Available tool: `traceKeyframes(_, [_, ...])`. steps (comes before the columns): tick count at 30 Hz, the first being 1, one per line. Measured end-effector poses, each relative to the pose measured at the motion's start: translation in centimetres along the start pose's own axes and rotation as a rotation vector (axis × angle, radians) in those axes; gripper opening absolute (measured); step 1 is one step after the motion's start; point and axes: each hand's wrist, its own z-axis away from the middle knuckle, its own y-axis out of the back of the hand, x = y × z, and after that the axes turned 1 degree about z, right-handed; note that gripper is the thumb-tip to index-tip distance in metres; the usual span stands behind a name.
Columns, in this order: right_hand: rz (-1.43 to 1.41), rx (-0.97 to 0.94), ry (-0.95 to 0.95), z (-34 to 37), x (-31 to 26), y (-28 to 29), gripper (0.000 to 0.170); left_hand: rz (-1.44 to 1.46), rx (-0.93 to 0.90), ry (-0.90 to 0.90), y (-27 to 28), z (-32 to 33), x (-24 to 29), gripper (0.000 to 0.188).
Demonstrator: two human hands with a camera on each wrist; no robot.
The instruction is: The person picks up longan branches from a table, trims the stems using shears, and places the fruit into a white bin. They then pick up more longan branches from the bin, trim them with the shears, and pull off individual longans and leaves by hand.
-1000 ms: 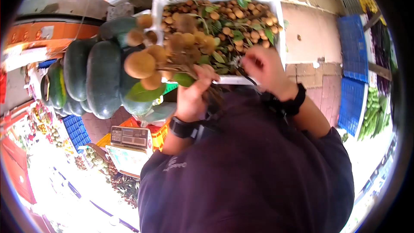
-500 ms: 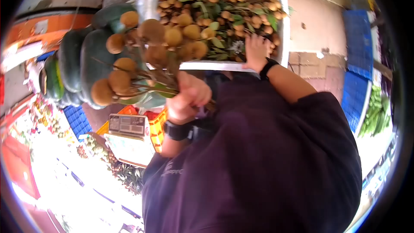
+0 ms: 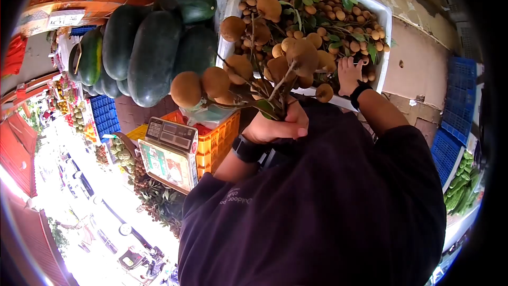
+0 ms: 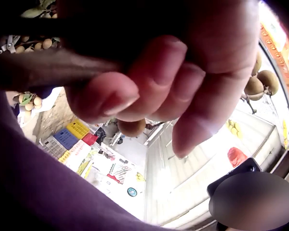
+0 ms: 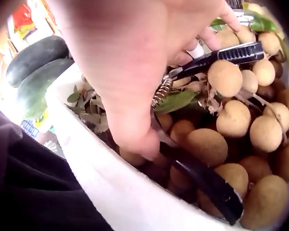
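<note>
In the head view my left hand [image 3: 278, 124] grips the stems of a bunch of longans [image 3: 304, 55], holding it up in front of my dark shirt. The round brown fruits fan out above the fist. In the left wrist view, fingers [image 4: 164, 62] curl beside a thick brown stem [image 4: 53, 72]. My right hand [image 3: 349, 77] is inside the near right part of a white foam box [image 3: 388, 37] of longans. The right wrist view shows it spread over pruning shears [image 5: 202, 180] with black handles and a coil spring, lying on the fruit, the thumb beside the lower handle.
Large dark watermelons [image 3: 153, 53] are stacked left of the box. A weighing scale [image 3: 169, 135] stands by an orange crate [image 3: 219, 140] at lower left. Blue crates [image 3: 457, 95] and green vegetables [image 3: 460, 185] are at the right.
My right hand has come down from above the box's near edge onto the longans inside. The left hand keeps hold of the bunch, which has turned more upright. The head view has shifted.
</note>
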Motion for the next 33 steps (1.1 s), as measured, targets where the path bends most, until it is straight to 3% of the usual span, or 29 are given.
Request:
traceKeyframes(2, [0.051, -0.056, -0.001, -0.4, 0.1, -0.2, 0.083, 0.009, -0.007, 0.026, 0.1, -0.2, -0.1, 0.030])
traceKeyframes(6, [0.094, 0.089, 0.025, -0.5, 0.0, -1.0, 0.075, -0.030, -0.025, 0.089, -0.3, -0.4, 0.2, 0.030])
traceKeyframes(9, [-0.054, 0.115, 0.113, 0.3, 1.5, 0.6, 0.063, -0.108, 0.006, 0.117, -0.7, -0.7, 0.5, 0.029])
traceKeyframes(11, [-0.285, 0.052, 0.047, 0.7, 3.2, 1.7, 0.051, -0.071, 0.064, 0.134, -0.7, -0.9, 0.6, 0.028])
traceKeyframes(12, [-0.444, 0.153, 0.015, 1.2, 4.3, 1.3, 0.045, -0.038, 0.120, 0.150, -0.7, -1.1, 0.7, 0.027])
traceKeyframes(14, [-0.699, 0.338, 0.044, 3.1, 7.5, 2.7, 0.045, -0.006, 0.131, 0.105, -0.6, -1.3, 0.7, 0.024])
traceKeyframes(16, [-0.709, 0.318, -0.154, 5.4, 10.1, 4.6, 0.051, -0.213, 0.266, 0.035, -0.7, -1.5, 1.3, 0.022])
traceKeyframes(18, [-0.903, 0.499, -0.117, 8.9, 11.8, 8.2, 0.051, -0.240, 0.276, 0.017, -0.5, -1.7, 1.5, 0.020])
traceKeyframes(20, [-0.785, 0.559, -0.070, 12.6, 12.1, 12.6, 0.054, -0.353, 0.362, -0.071, -0.8, -2.0, 1.8, 0.020])
traceKeyframes(22, [-0.663, 0.680, 0.065, 14.9, 11.1, 15.8, 0.055, -0.291, 0.337, -0.133, -0.7, -2.4, 1.9, 0.020])
traceKeyframes(24, [-0.720, 0.538, 0.251, 16.1, 10.6, 18.2, 0.059, -0.236, 0.300, -0.187, -0.6, -2.8, 2.0, 0.020])
traceKeyframes(26, [-0.616, 0.676, 0.352, 15.9, 9.5, 18.8, 0.060, -0.144, 0.233, -0.251, -0.4, -3.0, 2.3, 0.022])
traceKeyframes(28, [-0.566, 0.696, 0.394, 15.6, 8.5, 19.9, 0.060, -0.157, 0.214, -0.203, -0.2, -2.8, 2.9, 0.012])
traceKeyframes(31, [-0.592, 0.601, 0.406, 15.2, 7.6, 20.6, 0.062, -1.060, 0.348, -0.167, -0.8, -2.3, 3.7, 0.021])
traceKeyframes(33, [-0.566, 0.594, 0.379, 15.3, 7.5, 21.1, 0.063, -0.904, 0.408, -0.124, -0.8, -2.5, 3.6, 0.019])
